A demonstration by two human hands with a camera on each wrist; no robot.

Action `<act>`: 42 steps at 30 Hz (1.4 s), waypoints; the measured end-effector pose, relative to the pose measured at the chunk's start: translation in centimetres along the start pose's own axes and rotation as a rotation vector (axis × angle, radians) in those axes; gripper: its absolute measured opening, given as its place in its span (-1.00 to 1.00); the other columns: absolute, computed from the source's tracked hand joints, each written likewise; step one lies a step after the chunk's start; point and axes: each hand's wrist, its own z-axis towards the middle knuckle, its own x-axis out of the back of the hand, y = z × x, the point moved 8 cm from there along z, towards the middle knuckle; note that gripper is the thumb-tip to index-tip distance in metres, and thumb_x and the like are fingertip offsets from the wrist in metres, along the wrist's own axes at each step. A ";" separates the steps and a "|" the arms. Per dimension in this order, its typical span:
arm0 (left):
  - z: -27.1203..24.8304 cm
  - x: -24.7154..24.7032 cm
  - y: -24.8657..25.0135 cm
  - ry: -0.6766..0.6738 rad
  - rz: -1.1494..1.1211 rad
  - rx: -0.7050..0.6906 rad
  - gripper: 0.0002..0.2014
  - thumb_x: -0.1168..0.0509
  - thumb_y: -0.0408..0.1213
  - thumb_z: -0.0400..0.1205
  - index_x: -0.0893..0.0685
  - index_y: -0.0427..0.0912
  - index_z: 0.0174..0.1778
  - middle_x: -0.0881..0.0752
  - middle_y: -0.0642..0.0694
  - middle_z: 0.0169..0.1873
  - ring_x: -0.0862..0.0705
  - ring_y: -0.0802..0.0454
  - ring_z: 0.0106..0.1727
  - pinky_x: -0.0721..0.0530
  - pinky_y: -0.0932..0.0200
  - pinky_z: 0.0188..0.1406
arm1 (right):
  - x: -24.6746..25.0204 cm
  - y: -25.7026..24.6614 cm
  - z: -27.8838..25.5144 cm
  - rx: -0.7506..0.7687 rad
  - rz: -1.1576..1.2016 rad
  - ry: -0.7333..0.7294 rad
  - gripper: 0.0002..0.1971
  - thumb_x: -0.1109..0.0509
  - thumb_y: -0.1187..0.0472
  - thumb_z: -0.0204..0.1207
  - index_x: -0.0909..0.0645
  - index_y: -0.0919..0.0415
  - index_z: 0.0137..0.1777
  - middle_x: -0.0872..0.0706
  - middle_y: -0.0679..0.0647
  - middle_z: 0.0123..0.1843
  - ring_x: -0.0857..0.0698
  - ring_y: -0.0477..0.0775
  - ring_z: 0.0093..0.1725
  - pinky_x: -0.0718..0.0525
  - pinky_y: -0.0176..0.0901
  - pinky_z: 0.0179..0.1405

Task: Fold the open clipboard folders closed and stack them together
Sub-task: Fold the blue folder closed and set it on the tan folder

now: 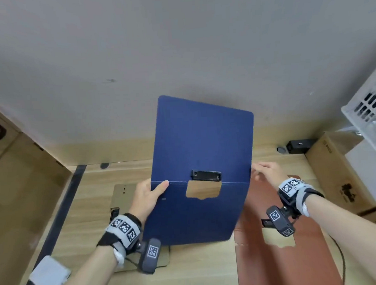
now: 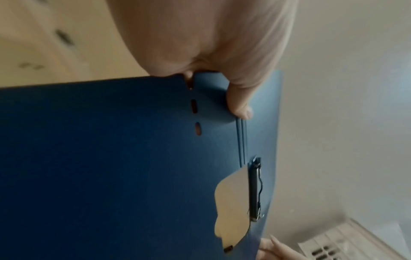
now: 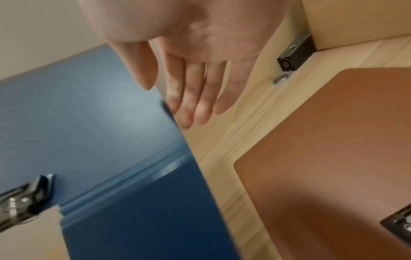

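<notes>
Blue clipboard folder (image 1: 201,154) hangs open above the wooden table (image 1: 201,277), held up off the surface and tilted, its far panel rising toward the grey wall (image 1: 178,45) and its near panel dropping toward the person. A black metal clip (image 1: 206,175) sits on the far panel just above the fold line, and below it a cutout in the near panel shows the table through it. The left hand (image 1: 147,199) grips the folder's left edge at the fold, thumb curled over the inner face and the other fingers behind it (the left wrist view shows the thumb pressing right beside the fold grooves and a row of small slots). The right hand (image 1: 268,171) is at the right edge near the fold with its fingers straight and relaxed; the fingertips (image 3: 189,121) lie right against that edge, and whether they actually touch it I cannot tell. A brown folder (image 1: 291,252) lies flat on the table under the right forearm, and a tan folder (image 1: 120,201) lies flat beneath the left hand. Cardboard boxes (image 1: 23,192) flank the table, and a white crate (image 1: 369,113) stands at the right.
</notes>
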 end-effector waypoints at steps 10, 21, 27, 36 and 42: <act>3.6 -3.6 8.3 -0.475 0.504 -0.078 -0.88 -0.39 -0.29 0.64 -0.75 -0.29 -0.11 -0.83 -0.21 -0.21 -0.77 -0.07 -0.25 -0.70 0.01 -0.31 | 2.4 -13.5 -3.6 0.610 -0.507 0.488 -0.35 -0.32 0.05 0.57 -0.25 0.26 0.60 -0.20 0.19 0.66 -0.20 0.19 0.61 -0.14 0.02 0.61; 6.4 -8.6 4.7 -0.718 0.731 0.055 -0.91 -0.39 -0.34 0.63 -0.73 -0.14 -0.20 -0.79 0.00 -0.32 -0.75 0.06 -0.32 -0.69 0.14 -0.40 | -3.8 -11.3 -3.0 0.701 -0.924 0.337 -0.38 -0.23 -0.16 0.62 -0.33 0.14 0.59 -0.09 0.19 0.72 -0.06 0.27 0.70 -0.01 0.23 0.67; 7.7 -11.0 0.8 -0.812 0.800 0.139 -0.88 -0.44 -0.35 0.60 -0.69 -0.14 -0.25 -0.76 -0.06 -0.35 -0.72 0.05 -0.39 -0.69 0.21 -0.51 | -6.4 -7.6 -0.1 0.526 -0.764 0.057 -0.71 -0.29 -0.17 0.57 -0.57 0.05 -0.11 -0.62 -0.16 -0.13 -0.53 0.06 0.10 -0.24 -0.07 0.46; 12.1 -10.3 -4.3 -0.475 1.210 -0.092 -0.70 -0.49 -0.09 0.47 -0.75 0.02 0.12 -0.82 -0.03 -0.01 -0.76 -0.13 0.05 -0.73 -0.05 0.02 | -9.7 1.6 4.6 0.250 -0.708 -0.024 -0.72 -0.33 -0.12 0.54 -0.54 0.09 -0.21 -0.66 -0.07 -0.21 -0.55 0.11 -0.03 -0.27 -0.07 0.05; 10.2 -6.6 -9.4 -0.340 1.155 -0.003 -0.38 -0.36 -0.23 0.55 -0.40 -0.06 0.57 -0.50 -0.05 0.47 -0.45 -0.13 0.49 -0.55 -0.10 0.36 | -13.1 5.2 8.4 0.218 -0.805 -0.141 -0.87 -0.38 0.06 0.55 -0.65 0.08 -0.02 -0.72 -0.03 0.02 -0.57 0.15 0.18 -0.34 0.02 0.21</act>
